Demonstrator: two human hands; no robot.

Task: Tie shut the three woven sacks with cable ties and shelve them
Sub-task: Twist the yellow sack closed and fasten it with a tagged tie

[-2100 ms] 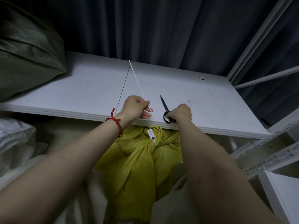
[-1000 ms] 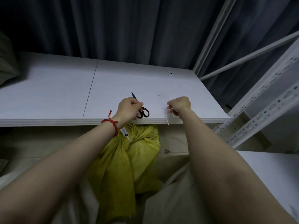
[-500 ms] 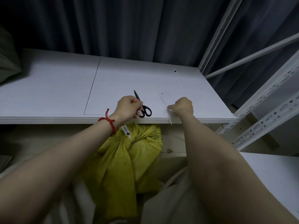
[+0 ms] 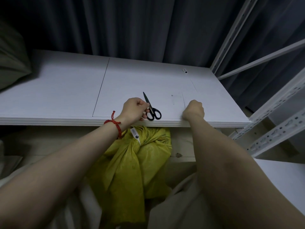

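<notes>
The left hand (image 4: 134,109) lies on the front of the white shelf (image 4: 66,90) with its fingers curled about the black handles of the scissors (image 4: 151,109). The fingertips are partly hidden behind the loops, and the blades lie flat on the board, pointing away from the person. A red cord bracelet (image 4: 115,124) circles that wrist. The right hand (image 4: 194,111) is clenched at the shelf's front edge, well apart from the scissors. Only its back shows, so its fingers are out of sight. A thin pale strip (image 4: 183,103) runs up the board from it, too faint to tell whether the hand pinches it.

Below the shelf edge, between the forearms, stands the yellow sack (image 4: 135,166). Its neck is gathered, with a white tag (image 4: 135,133) on it, and its top is partly covered by the board. A pale sack (image 4: 173,204) is cut off at the bottom of the view, and a green sack (image 4: 11,63) lies on the shelf at far left, only partly in view. A dark curtain (image 4: 132,30) hangs behind.
</notes>
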